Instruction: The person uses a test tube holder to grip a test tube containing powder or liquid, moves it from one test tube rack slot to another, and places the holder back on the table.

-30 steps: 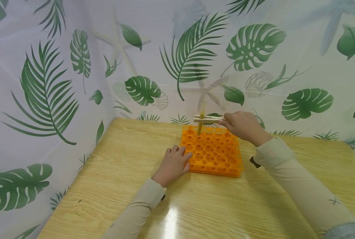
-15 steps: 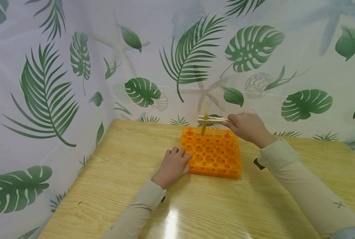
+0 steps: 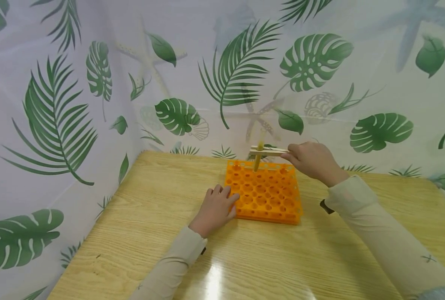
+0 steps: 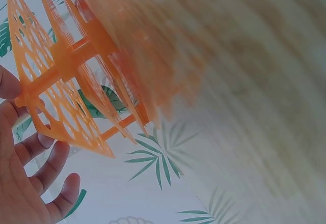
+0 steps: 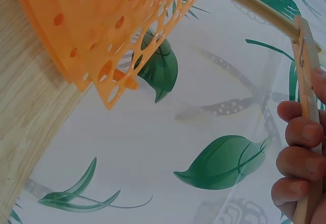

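Note:
An orange test tube rack [image 3: 261,189] with rows of round holes stands on the table. At its left front edge my left hand [image 3: 212,210] holds the rack, thumb and index finger at the corner; in the left wrist view the other fingers [image 4: 53,168] are spread apart from it. My right hand [image 3: 312,160] grips a wooden test tube clamp [image 3: 269,151] by its handle, fingers curled around it in the right wrist view. The clamp's jaws hold a test tube [image 3: 257,161] of yellowish liquid, slightly tilted, above the back of the rack.
The wood-grain table [image 3: 162,196] reaches back to a white cloth [image 3: 192,75] printed with green leaves. Another cloth side borders the table on the left. The rack's holes show no tubes in the head view.
My right hand has shifted a little to the right, carrying the clamp and test tube along above the rack. The left hand stays on the rack's edge.

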{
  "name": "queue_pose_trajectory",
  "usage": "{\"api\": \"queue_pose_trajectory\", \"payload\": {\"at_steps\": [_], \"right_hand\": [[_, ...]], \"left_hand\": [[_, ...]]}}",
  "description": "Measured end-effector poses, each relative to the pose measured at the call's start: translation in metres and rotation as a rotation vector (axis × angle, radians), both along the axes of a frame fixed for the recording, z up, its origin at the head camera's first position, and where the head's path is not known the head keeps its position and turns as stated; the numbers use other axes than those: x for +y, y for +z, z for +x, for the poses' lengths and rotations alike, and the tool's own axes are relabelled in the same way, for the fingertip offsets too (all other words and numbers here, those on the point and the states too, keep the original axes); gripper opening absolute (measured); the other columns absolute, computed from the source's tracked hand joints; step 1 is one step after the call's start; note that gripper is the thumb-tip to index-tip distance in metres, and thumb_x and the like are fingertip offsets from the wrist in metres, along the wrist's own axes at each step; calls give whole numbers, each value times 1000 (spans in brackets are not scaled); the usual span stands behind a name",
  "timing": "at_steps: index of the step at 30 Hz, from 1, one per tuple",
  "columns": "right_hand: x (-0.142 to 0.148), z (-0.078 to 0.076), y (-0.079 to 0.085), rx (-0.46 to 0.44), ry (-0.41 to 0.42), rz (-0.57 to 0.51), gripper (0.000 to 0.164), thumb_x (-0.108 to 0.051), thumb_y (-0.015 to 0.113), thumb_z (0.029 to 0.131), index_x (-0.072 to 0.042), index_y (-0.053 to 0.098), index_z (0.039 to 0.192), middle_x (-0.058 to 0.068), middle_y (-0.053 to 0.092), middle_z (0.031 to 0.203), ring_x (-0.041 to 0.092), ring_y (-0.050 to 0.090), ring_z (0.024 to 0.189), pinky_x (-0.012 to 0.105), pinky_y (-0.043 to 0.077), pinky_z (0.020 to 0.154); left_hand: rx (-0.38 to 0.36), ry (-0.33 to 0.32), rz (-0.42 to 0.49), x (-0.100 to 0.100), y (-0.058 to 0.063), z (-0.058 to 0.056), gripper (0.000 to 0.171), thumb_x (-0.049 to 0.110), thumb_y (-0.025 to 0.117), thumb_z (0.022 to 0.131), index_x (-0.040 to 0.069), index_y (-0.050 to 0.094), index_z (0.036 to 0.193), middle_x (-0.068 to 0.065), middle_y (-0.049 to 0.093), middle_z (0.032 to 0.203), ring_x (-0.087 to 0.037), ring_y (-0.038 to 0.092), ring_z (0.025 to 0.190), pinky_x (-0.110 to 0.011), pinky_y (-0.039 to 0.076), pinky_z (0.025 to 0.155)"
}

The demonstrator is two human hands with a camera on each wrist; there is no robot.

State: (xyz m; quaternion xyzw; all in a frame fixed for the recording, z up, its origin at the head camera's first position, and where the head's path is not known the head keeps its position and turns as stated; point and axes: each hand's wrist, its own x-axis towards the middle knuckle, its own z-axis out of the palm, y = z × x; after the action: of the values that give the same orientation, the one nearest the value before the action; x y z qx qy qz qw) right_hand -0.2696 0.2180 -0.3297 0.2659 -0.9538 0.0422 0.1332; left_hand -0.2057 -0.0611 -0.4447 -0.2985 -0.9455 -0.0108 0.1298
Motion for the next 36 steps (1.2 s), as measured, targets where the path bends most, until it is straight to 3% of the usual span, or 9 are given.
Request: {"api": "queue_pose_trajectory", "payload": {"at_steps": [36], "right_hand": [[20,12,2,10,-38,34,30,-31,56,93,-11,51,71,-1,41,52,14,37,47,27,29,45]], "left_hand": [[13,-8,21,0,-1,-1,10,26,51,93,21,55,101,-1,48,90,-21,41,83,-32,32,71]]}}
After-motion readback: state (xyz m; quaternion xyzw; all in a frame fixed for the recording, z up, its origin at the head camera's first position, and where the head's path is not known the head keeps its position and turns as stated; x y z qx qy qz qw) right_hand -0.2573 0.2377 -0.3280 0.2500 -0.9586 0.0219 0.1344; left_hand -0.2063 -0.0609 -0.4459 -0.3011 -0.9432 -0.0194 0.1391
